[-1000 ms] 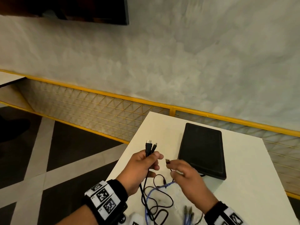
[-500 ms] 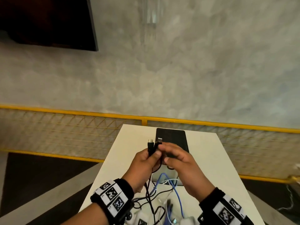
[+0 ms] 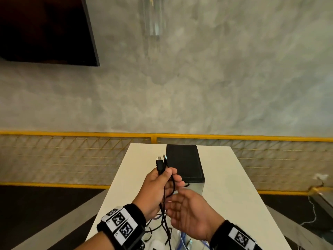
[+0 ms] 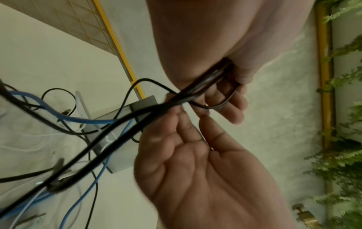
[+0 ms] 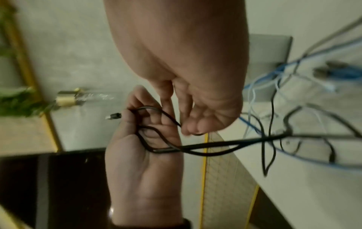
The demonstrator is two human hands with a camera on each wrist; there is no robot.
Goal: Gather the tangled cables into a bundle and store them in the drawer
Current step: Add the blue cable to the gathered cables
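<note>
White table [image 3: 225,177] below, and black cables [image 3: 163,179] (plug ends up) are gripped by the left hand [image 3: 158,186]. Beside it the right hand [image 3: 191,213] is held with relaxed fingers, nothing grasped.

**Hidden and cut off**

The cables [image 3: 163,224] run off the head view's bottom edge, so the tangle on the desk [image 3: 234,204] is mostly unseen. The left hand [image 3: 158,190] covers the cords inside its grip. The right wrist view is blurred; its plugs [image 5: 329,68] cannot be identified. No drawer can be made out.
</note>
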